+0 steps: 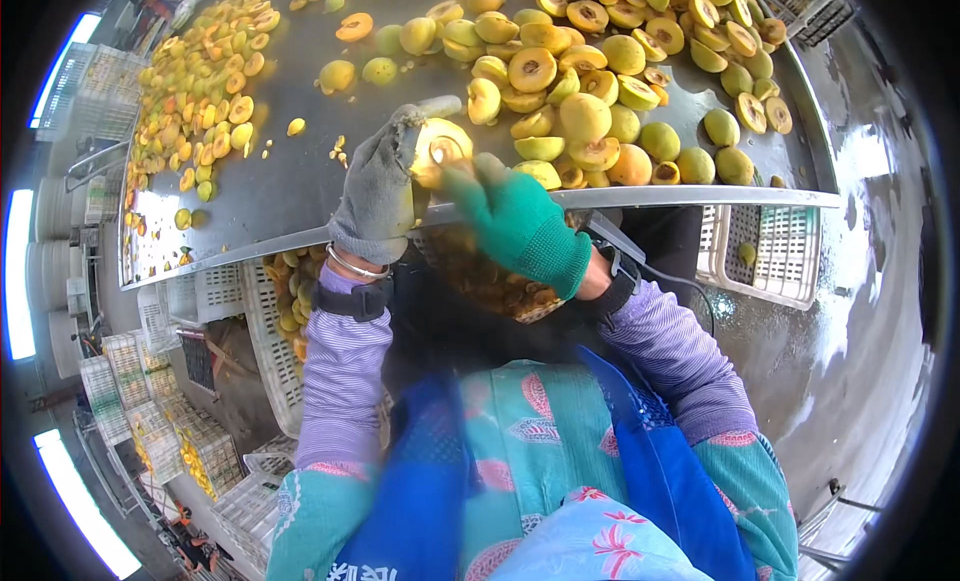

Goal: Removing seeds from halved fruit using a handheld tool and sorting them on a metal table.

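My left hand, in a grey knit glove, holds a halved yellow peach just above the front edge of a metal table. The cut face points toward my right hand, which wears a green glove and has its fingers curled against the fruit. Motion blurs those fingertips, so whether a tool is between them cannot be made out. Close by on the right lies a heap of peach halves, some with the stone in them, mixed with rounder fruit.
A raised metal rim runs along the table's front. Smaller yellow pieces are piled at the left. Below the table are a container of brownish scraps, a white crate and another crate. Another person's gloved hand shows far left.
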`<state>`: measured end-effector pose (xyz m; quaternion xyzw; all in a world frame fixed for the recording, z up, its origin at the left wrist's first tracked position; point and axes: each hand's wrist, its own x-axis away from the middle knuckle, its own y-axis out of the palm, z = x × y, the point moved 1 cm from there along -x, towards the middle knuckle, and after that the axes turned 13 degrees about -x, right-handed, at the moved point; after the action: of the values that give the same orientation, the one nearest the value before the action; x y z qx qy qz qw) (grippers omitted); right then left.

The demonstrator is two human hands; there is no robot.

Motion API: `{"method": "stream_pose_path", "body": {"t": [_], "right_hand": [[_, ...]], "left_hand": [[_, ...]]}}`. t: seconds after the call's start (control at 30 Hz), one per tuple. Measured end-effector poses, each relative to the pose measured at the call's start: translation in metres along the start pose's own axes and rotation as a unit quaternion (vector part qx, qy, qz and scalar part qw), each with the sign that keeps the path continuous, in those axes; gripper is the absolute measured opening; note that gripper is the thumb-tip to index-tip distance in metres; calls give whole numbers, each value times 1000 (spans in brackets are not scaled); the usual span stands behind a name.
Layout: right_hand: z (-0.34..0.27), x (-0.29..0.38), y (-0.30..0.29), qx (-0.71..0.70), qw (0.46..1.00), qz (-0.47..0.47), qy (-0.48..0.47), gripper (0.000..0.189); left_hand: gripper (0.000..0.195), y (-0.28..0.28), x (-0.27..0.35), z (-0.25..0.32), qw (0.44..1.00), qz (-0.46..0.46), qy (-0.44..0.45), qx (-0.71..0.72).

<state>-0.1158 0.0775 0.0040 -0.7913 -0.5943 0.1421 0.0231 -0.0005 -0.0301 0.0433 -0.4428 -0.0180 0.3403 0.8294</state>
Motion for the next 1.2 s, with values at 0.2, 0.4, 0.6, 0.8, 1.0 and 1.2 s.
{"method": "stream_pose_path", "body": {"t": [0.2,0.4,0.6,0.8,1.0,1.2], "right_hand": [[13,9,14,-63,996,33,-55,34],[42,22,31,177,949,-12,-262,30],[-6,30,32,-287,933,-38,212,26],[-9,31,21,-732,532,-178,386,40],[-2,34,32,-820,425,-223,311,44],[-25,48,15,-760,486,-283,326,47]], "left_hand": [[25,15,18,-13,981,85,-87,151],[34,6,8,-8,977,-52,-140,149],[38,32,22,-1,941,81,-166,283],[36,23,7,-11,893,-143,-142,403],[35,25,15,-5,889,-82,-165,418],[32,-37,117,-43,773,180,-346,500]]}}
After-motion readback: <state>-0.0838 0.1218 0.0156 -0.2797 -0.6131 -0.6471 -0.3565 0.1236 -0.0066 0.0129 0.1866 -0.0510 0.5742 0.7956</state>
